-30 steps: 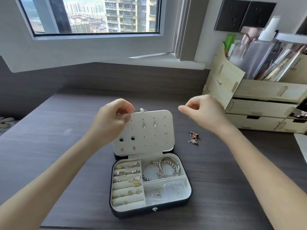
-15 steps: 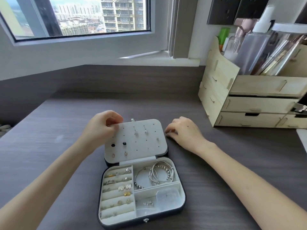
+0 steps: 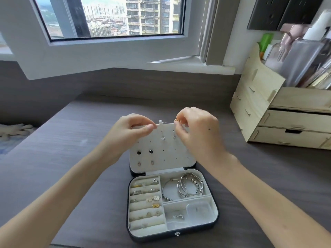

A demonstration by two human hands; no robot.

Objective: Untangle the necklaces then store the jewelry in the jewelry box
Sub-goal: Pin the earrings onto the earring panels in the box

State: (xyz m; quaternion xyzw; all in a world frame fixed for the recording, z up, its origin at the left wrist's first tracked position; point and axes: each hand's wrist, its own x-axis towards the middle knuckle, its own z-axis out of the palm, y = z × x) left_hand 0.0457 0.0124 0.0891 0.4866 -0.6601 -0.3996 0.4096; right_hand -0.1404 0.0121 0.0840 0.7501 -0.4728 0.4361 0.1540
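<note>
The dark jewelry box [image 3: 215, 217] lies open in the middle of the table, its white earring panel [image 3: 170, 158] standing up behind the tray. Rings [image 3: 146, 198] fill the left rows and silver bracelets [image 3: 189, 187] lie in the upper right compartment. My left hand [image 3: 132, 130] pinches the panel's top left corner. At the panel's top edge, my right hand [image 3: 197, 131] pinches a small gold piece [image 3: 176, 120] between thumb and forefinger. I cannot make out a chain between the hands.
A pale wooden drawer organizer [image 3: 286, 122] holding bottles [image 3: 295, 59] stands at the right, close to my right arm. The window [image 3: 114, 17] and its sill run along the back. A white knitted item [image 3: 12, 130] lies past the table's left edge.
My right hand dropped to the table beside the lid, then rose to the panel's top edge holding a small gold piece. My left hand stayed at the panel's corner.
</note>
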